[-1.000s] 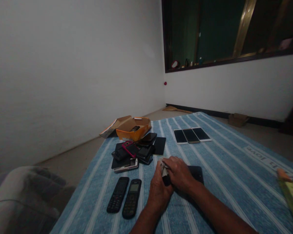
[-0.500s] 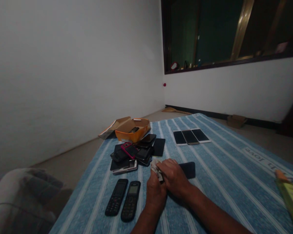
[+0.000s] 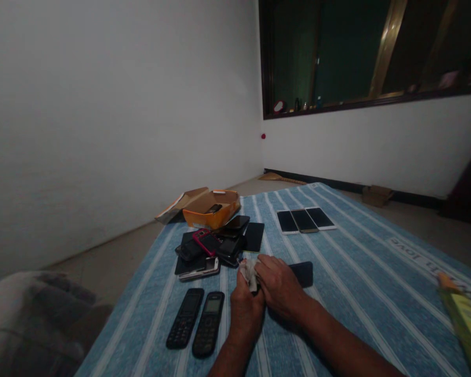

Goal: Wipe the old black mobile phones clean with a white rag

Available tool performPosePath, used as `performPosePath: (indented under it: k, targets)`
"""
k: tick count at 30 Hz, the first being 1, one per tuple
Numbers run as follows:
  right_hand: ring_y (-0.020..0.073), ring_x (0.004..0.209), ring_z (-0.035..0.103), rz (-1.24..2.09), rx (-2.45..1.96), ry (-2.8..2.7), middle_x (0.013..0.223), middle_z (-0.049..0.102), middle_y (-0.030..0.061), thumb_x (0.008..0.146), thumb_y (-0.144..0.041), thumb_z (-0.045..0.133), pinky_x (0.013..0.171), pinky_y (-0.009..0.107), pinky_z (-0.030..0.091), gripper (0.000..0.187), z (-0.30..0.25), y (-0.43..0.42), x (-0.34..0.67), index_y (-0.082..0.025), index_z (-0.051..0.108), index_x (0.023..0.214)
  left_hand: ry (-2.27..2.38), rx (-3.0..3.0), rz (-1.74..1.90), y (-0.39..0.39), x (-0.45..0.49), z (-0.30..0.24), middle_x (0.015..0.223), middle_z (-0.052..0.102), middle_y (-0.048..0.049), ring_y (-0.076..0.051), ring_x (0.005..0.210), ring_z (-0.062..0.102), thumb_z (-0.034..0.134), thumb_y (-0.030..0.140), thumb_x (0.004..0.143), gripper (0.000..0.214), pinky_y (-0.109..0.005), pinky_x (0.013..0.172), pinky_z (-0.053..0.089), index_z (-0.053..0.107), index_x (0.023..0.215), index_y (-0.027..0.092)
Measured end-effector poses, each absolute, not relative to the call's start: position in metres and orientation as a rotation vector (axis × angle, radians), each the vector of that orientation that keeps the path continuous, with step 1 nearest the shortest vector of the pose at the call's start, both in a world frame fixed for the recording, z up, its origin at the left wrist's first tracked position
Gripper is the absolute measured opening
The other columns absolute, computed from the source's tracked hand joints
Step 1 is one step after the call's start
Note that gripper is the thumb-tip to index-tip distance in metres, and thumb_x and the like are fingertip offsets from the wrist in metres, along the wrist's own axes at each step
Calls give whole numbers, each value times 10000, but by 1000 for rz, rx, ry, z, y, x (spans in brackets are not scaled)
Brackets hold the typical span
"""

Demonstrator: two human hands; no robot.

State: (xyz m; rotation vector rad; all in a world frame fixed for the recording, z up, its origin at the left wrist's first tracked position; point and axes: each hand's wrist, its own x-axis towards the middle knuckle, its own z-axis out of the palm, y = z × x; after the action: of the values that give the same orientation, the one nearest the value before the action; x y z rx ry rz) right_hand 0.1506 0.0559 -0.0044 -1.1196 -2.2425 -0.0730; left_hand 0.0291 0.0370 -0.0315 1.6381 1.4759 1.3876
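Observation:
My left hand [image 3: 246,309] is closed around a small dark object, mostly hidden by the fingers, so I cannot tell its kind. Pressed against it is a crumpled whitish cloth [image 3: 248,273], pinched in my right hand [image 3: 278,285]. Both hands meet just above the striped bedding. A dark smartphone [image 3: 303,274] lies partly behind my right hand. To the left of my hands, two black keypad phones, one [image 3: 186,318] beside the other [image 3: 209,324], lie face up. Beyond them is a loose pile of phones [image 3: 208,246], one with a pink edge.
Behind the pile stands an open orange box [image 3: 204,217] with a phone inside. Three smartphones [image 3: 305,221] lie in a row farther back on the blue striped cloth [image 3: 361,293]. A yellow package [image 3: 465,319] sits at the right edge. Grey fabric [image 3: 31,324] fills the lower left.
The whitish cloth has shifted and bunched differently between my hands. My view has turned very slightly; the phones and box lie as before.

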Motion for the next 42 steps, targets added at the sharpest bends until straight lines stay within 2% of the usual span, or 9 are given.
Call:
performPosePath:
  k: [6, 16, 20, 25, 29, 36, 39, 42]
  targets:
    - [202, 789, 493, -77, -1071, -2228, 853, 599, 54, 926, -123, 468, 710, 314, 331, 129, -4, 53, 144, -176, 580, 891, 1431, 1700, 1386, 36, 28, -28, 985, 748, -89, -272, 884, 719, 581, 304, 768, 444, -376, 770, 574, 561, 1187, 159]
    - [212, 746, 462, -192, -1036, -2254, 809, 592, 55, 938, -130, 440, 722, 339, 313, 160, -5, 48, 150, -164, 594, 905, 1474, 1705, 1358, 36, 28, -27, 1081, 737, -98, -266, 982, 708, 574, 299, 778, 551, -376, 832, 566, 498, 1306, 165]
    - [216, 748, 457, -210, -1046, -2247, 799, 584, 61, 911, -102, 434, 766, 352, 325, 175, -7, 46, 166, -155, 600, 903, 1482, 1675, 1345, 34, 31, -28, 1068, 737, -102, -260, 959, 713, 633, 309, 757, 617, -363, 822, 562, 464, 1331, 154]
    - [214, 794, 481, -192, -1132, -2237, 813, 589, 61, 897, -74, 404, 903, 385, 319, 231, -13, 46, 190, -160, 609, 962, 1426, 1648, 1325, 37, 34, -35, 939, 735, -39, -205, 874, 711, 609, 252, 771, 683, -319, 791, 542, 371, 1403, 145]
    - [210, 814, 502, -221, -1165, -2196, 833, 601, 50, 904, -84, 396, 971, 418, 295, 245, -19, 47, 207, -178, 609, 978, 1478, 1674, 1281, 38, 33, -40, 845, 707, -19, -196, 791, 688, 608, 183, 738, 699, -321, 761, 532, 393, 1401, 127]
    - [213, 809, 522, -281, -1212, -2130, 818, 595, 43, 938, -108, 380, 995, 443, 297, 222, -21, 44, 221, -183, 588, 958, 1495, 1715, 1262, 37, 33, -41, 1033, 721, -111, -253, 981, 673, 615, 169, 731, 515, -388, 899, 507, 571, 1242, 116]
    - [212, 786, 511, -273, -1197, -2125, 787, 567, 38, 937, -109, 375, 1000, 442, 310, 223, -20, 42, 208, -185, 583, 908, 1483, 1711, 1291, 35, 35, -37, 1025, 725, -75, -233, 956, 679, 613, 136, 712, 434, -355, 877, 513, 614, 1145, 164]
    - [208, 776, 502, -235, -1118, -2151, 786, 558, 32, 926, -108, 385, 1031, 447, 300, 214, -20, 42, 183, -185, 584, 915, 1421, 1747, 1313, 33, 36, -32, 904, 728, -20, -195, 844, 685, 575, 122, 732, 286, -296, 783, 520, 631, 1002, 200]
